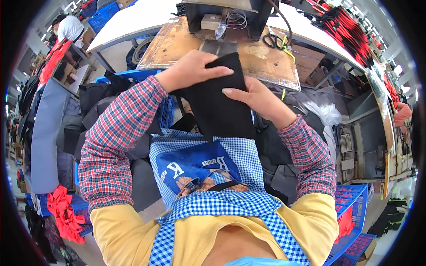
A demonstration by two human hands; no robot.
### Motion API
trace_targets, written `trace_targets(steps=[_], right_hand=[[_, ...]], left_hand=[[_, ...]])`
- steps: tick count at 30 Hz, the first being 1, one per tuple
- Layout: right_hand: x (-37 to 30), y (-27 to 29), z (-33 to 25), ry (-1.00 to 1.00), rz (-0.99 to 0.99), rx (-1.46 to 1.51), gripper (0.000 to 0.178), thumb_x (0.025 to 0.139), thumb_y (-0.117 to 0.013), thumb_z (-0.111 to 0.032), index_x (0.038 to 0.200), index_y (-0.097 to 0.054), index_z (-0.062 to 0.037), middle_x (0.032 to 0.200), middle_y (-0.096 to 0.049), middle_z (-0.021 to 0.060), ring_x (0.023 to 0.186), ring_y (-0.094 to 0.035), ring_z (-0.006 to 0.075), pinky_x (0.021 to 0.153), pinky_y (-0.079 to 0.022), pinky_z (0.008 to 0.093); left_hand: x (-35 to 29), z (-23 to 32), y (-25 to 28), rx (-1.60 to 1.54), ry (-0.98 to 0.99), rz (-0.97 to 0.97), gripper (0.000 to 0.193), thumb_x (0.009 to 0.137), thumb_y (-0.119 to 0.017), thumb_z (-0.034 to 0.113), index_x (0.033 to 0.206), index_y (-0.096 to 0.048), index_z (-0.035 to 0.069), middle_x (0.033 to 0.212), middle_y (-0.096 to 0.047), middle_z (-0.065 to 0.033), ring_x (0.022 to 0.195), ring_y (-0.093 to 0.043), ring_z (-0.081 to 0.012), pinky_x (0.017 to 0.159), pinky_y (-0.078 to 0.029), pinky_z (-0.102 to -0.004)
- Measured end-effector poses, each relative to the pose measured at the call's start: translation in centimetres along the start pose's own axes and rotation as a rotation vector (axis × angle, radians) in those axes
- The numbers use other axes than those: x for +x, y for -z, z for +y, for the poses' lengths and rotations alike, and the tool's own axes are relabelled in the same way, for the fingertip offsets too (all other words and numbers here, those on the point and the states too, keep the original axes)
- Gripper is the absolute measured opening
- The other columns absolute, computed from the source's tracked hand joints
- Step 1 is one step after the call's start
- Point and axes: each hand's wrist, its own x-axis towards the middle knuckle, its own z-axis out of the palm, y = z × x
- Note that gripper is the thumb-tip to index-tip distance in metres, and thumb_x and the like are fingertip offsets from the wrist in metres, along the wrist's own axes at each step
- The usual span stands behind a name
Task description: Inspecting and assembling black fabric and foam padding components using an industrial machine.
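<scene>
A flat piece of black fabric (224, 108) hangs in front of me, over my blue-checked apron. Its upper end reaches the near edge of a worn wooden board. My left hand (191, 71) grips its upper left part, with the thumb lying across the top. On the right edge, my right hand (264, 99) pinches the cloth between thumb and fingers. The fabric hides most of the fingers beneath it. Just beyond the hands, a dark machine (191, 22) stands on the wooden board (171, 44), with a metal plate (219, 47) at its front.
Black-handled scissors (272, 41) lie right of the machine. Dark fabric pieces (284, 177) are heaped at my right, and more dark cloth (95, 99) lies at my left by a blue crate (167, 111). Red strips (64, 213) hang at lower left. Another blue crate (355, 217) stands lower right.
</scene>
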Motion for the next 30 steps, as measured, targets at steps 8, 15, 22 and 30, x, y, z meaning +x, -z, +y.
trace_targets(steps=[8,15,22,30], right_hand=[[-10.3,7.9,-10.6,0.191,0.36,-0.487,0.035,0.087,-0.068,-0.012,0.119,-0.062,0.0026,0.103,-0.068,0.002,0.092,-0.061,0.0084,0.084,-0.049,0.0251],[-22.2,15.4,-14.5,0.206,0.793,-0.496,0.04,0.087,-0.067,-0.013,0.124,-0.059,0.0009,0.11,-0.067,0.0061,0.094,-0.064,0.0112,0.085,-0.048,0.0245],[-20.9,8.0,-10.3,0.274,0.627,-1.567,0.077,0.071,-0.08,-0.023,0.139,-0.048,-0.0073,0.134,-0.054,0.0151,0.13,-0.047,0.0285,0.113,-0.027,0.0397],[-20.1,7.5,-3.0,0.196,0.473,-1.327,0.024,0.064,-0.073,-0.008,0.086,-0.064,-0.0086,0.083,-0.066,0.0109,0.09,-0.062,0.0329,0.086,-0.042,0.0443]], left_hand=[[-6.8,2.5,3.1,-0.034,0.224,-0.36,0.059,0.08,-0.073,0.047,0.113,-0.062,-0.001,0.098,-0.068,-0.0179,0.087,-0.066,-0.0302,0.079,-0.051,-0.0369],[-3.4,12.7,2.5,-0.088,0.311,-0.438,0.053,0.088,-0.067,0.049,0.08,-0.064,-0.003,0.065,-0.053,-0.0047,0.064,-0.049,-0.0116,0.061,-0.043,-0.0283],[-1.1,14.7,-4.5,-0.315,-0.074,-0.438,0.052,0.089,-0.067,0.047,0.08,-0.064,-0.004,0.062,-0.047,-0.0081,0.06,-0.045,-0.0141,0.059,-0.041,-0.031],[3.1,18.4,-8.5,-0.271,-0.117,-0.468,0.053,0.089,-0.066,0.048,0.072,-0.059,-0.002,0.058,-0.042,-0.0035,0.057,-0.039,-0.0094,0.054,-0.036,-0.0292]])
